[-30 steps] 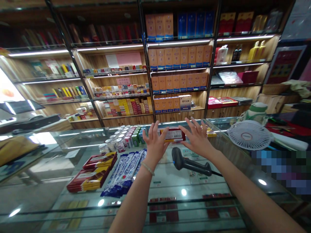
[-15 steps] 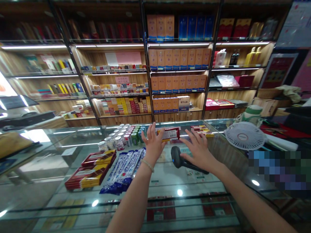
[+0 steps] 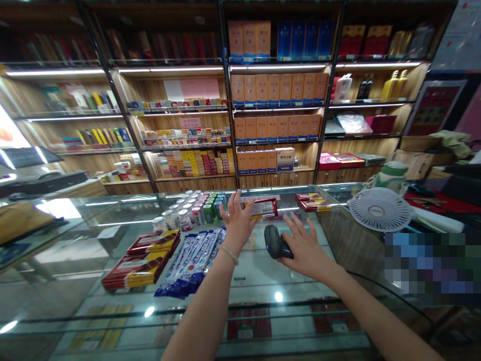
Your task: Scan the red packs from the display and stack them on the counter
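My left hand, a thin bracelet at its wrist, is over the glass counter with its fingers apart. Its thumb side is at the left end of a red-and-yellow packet; whether it touches the packet I cannot tell. My right hand lies over the handle of a black scanner, fingers spread, the thumb beside the handle. Left of my left arm are blue-and-white sticks and stacks of red-and-yellow packets. Small jars and tubes stand behind them.
More red-and-yellow packets lie at the counter's back right. A white fan and a green-and-white bottle are on the right. Shelves with orange boxes rise behind the counter. A dark cable runs under my right forearm.
My right hand has moved down and slightly left onto the scanner's handle. My left hand and the packet beside it have hardly moved.
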Action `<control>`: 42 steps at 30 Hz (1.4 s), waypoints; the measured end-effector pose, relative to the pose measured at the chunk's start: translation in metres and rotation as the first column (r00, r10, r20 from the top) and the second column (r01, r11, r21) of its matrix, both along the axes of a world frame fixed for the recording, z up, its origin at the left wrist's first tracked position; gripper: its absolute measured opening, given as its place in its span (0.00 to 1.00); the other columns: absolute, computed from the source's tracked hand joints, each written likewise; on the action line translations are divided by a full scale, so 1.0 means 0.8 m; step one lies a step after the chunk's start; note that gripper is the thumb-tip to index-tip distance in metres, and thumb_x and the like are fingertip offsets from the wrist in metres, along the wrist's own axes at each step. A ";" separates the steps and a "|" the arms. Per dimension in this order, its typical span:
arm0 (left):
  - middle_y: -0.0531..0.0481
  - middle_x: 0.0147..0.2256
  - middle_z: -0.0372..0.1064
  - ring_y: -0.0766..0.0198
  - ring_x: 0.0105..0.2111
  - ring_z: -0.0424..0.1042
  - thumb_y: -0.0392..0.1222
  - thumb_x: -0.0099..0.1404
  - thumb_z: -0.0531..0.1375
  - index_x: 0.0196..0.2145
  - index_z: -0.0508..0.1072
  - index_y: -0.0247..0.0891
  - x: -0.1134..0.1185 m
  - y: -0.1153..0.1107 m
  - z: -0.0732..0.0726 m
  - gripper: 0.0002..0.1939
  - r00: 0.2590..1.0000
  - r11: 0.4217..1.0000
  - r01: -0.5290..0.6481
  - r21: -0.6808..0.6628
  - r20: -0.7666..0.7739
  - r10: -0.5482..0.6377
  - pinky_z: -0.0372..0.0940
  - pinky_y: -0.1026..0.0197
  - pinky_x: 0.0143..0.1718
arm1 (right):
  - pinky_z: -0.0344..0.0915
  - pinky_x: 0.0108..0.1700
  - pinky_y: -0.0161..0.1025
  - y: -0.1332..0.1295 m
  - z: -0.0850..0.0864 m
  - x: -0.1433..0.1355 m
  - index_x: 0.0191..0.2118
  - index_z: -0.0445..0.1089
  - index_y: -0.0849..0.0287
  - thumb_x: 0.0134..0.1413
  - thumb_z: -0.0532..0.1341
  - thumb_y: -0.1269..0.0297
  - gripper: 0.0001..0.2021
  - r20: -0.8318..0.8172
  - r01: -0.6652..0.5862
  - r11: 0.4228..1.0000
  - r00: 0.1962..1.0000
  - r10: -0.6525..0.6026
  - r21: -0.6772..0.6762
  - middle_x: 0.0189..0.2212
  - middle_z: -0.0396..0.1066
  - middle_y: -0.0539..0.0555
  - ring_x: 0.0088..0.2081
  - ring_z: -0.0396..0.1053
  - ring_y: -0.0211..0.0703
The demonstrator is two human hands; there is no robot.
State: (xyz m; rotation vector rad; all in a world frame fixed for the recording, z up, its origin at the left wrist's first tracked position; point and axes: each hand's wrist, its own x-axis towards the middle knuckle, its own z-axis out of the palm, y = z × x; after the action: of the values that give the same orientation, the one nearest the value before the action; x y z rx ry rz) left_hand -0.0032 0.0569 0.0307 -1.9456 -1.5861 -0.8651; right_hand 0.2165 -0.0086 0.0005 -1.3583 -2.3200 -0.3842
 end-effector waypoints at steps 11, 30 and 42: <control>0.35 0.72 0.48 0.39 0.71 0.49 0.44 0.54 0.74 0.62 0.69 0.53 0.000 0.001 0.000 0.39 1.000 1.000 -0.028 0.005 -0.007 0.028 0.38 0.26 0.67 | 0.65 0.59 0.60 -0.010 0.014 0.001 0.46 0.73 0.60 0.52 0.62 0.60 0.16 -0.092 -0.011 0.999 0.996 0.016 0.053 0.69 0.58 0.66 0.64 0.64 0.63; 0.34 0.72 0.48 0.38 0.71 0.48 0.44 0.56 0.72 0.63 0.70 0.50 0.000 0.000 0.000 0.37 1.000 1.000 -0.019 0.005 0.012 0.019 0.37 0.27 0.68 | 0.55 0.30 0.38 -0.020 0.026 0.007 0.47 0.69 0.56 0.53 0.65 0.57 0.16 -0.231 0.104 0.975 0.962 -0.148 -0.195 0.30 0.79 0.55 0.32 0.78 0.56; 0.36 0.72 0.48 0.40 0.71 0.49 0.45 0.54 0.74 0.62 0.70 0.55 0.002 0.000 0.003 0.39 0.998 0.997 -0.070 -0.019 0.008 0.070 0.38 0.27 0.68 | 0.64 0.33 0.43 -0.011 0.024 0.014 0.47 0.73 0.57 0.55 0.63 0.56 0.16 -0.205 0.137 0.981 0.965 -0.163 -0.133 0.33 0.81 0.57 0.35 0.80 0.59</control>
State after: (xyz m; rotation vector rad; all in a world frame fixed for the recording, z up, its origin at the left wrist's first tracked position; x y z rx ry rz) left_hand -0.0017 0.0571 0.0332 -1.8899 -1.6625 -0.8335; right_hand 0.2280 -0.0173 0.0198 -1.5562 -2.0972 -0.1370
